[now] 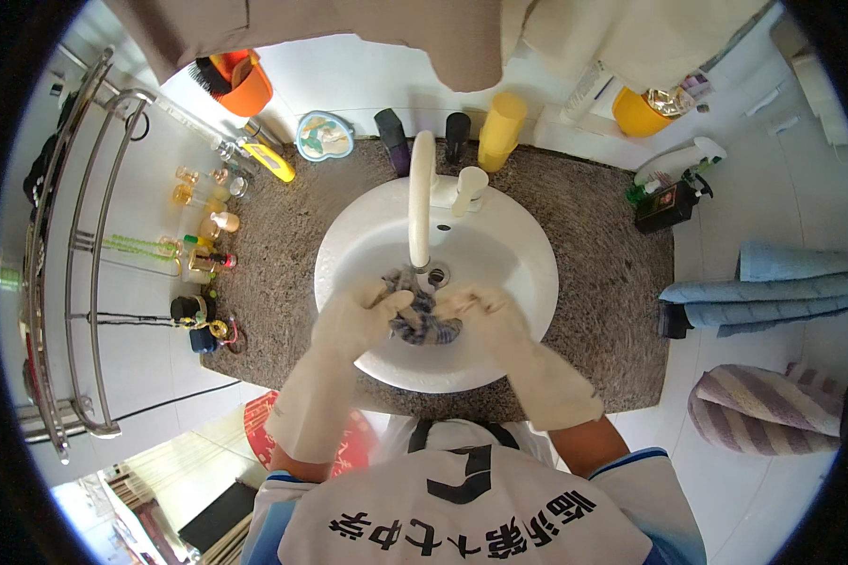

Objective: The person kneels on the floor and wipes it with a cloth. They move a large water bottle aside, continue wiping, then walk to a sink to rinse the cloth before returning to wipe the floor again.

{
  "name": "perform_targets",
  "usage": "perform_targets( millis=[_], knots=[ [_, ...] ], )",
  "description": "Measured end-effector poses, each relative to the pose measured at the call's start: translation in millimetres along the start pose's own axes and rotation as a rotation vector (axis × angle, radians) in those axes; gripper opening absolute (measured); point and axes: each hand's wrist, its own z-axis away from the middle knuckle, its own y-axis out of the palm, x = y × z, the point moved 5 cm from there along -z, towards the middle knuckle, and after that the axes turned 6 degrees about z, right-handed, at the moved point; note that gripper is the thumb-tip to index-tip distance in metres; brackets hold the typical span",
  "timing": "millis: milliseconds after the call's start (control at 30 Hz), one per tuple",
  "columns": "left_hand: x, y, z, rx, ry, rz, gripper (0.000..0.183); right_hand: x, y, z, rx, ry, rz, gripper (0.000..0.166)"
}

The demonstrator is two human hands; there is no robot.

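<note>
A wet, crumpled dark grey-blue striped cloth [434,332] is over the bowl of the white oval sink [530,261]. Both hands wear long cream rubber gloves. My left hand [371,311] grips the cloth from its left side, the thumb lying across it. On the cloth's right, my right hand [477,307] has its fingers bent close to the fabric; blur hides whether they hold it. The cream curved faucet [421,198] ends just above the cloth, with what looks like water falling from it. Beside the cloth's upper part, the drain [437,275] shows.
A speckled brown stone counter [608,282] surrounds the sink. Small bottles [212,226] line its left side beneath a metal towel rack [85,268]. A yellow cylindrical container [502,131] stands behind the faucet handle [470,187]. A dark pump bottle [668,205] sits at right, near hanging blue towels [763,296].
</note>
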Motion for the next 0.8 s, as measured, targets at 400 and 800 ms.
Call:
perform_targets(
  millis=[400,800],
  knots=[
    [-32.9,-30.9,32.7,-0.157,0.366,0.027,0.028,77.4,33.9,2.9,0.065,-0.244,0.742,0.025],
    [-45.7,-66.0,49.1,-0.162,0.151,0.068,0.035,122.4,21.6,15.7,-0.237,-0.186,0.401,0.023]
  ],
)
